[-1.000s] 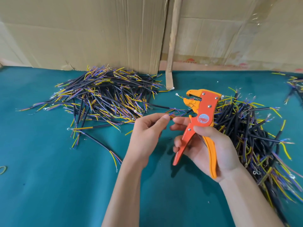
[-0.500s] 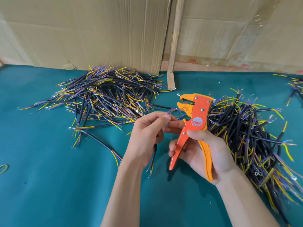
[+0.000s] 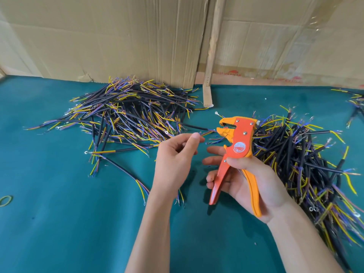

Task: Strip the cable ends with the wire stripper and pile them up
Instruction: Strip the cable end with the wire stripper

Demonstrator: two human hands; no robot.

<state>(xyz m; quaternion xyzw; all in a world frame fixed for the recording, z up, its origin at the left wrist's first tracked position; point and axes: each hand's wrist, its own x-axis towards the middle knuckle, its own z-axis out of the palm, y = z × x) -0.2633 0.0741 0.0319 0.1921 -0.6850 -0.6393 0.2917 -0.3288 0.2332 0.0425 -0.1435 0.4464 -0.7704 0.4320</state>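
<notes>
Cable [image 3: 180, 196] held in my left hand [image 3: 175, 156], thumb and index finger pinching thin conductor [image 3: 206, 133] at its top; far end hangs below palm toward 6 o'clock. Conductor tip points to 3 o'clock, just at wire stripper [image 3: 236, 150] mouth. My right hand [image 3: 250, 180] wraps stripper handles, fingers curled, handles spread apart, jaws agape. Step in hand, I judge: feeding conductor into jaws. Next move calls for seating tip squarely, then firm squeeze. Cable heaps at 11 o'clock [image 3: 134, 115] and 3 o'clock [image 3: 307, 154] on green table [image 3: 59, 223].
</notes>
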